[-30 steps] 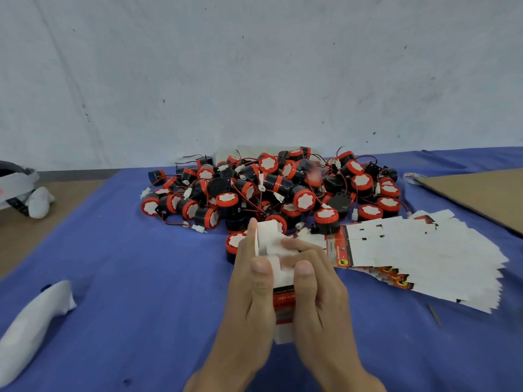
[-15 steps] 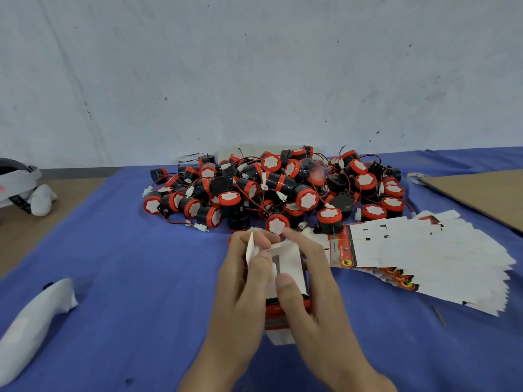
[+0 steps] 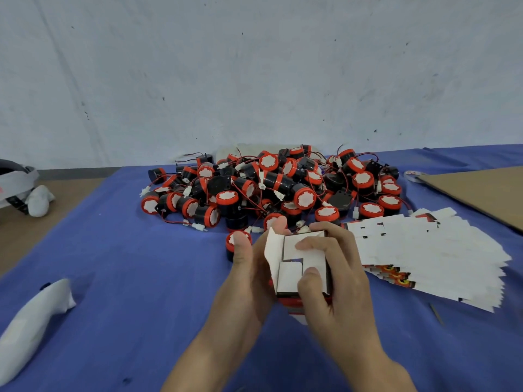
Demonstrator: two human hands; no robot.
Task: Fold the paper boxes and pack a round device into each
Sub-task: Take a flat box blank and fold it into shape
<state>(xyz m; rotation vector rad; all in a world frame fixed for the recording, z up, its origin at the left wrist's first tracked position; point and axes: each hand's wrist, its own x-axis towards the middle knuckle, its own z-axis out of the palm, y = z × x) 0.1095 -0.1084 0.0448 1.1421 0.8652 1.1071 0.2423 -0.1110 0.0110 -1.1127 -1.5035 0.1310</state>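
Folding step: we hold the box over the bench, left hand gripping its side, right hand pressing end flaps in with curled fingers. Next, likely, a device from the pile beyond.

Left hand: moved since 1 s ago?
Yes. The left hand, gripping the paper box, has shifted left, away from the stack of flat boxes; its thumb now overlaps the lone round device.

Blue-covered surface: heaped red-and-black round devices at centre, fanned flat paper boxes at right, cardboard sheet far right, white bundle lower left.
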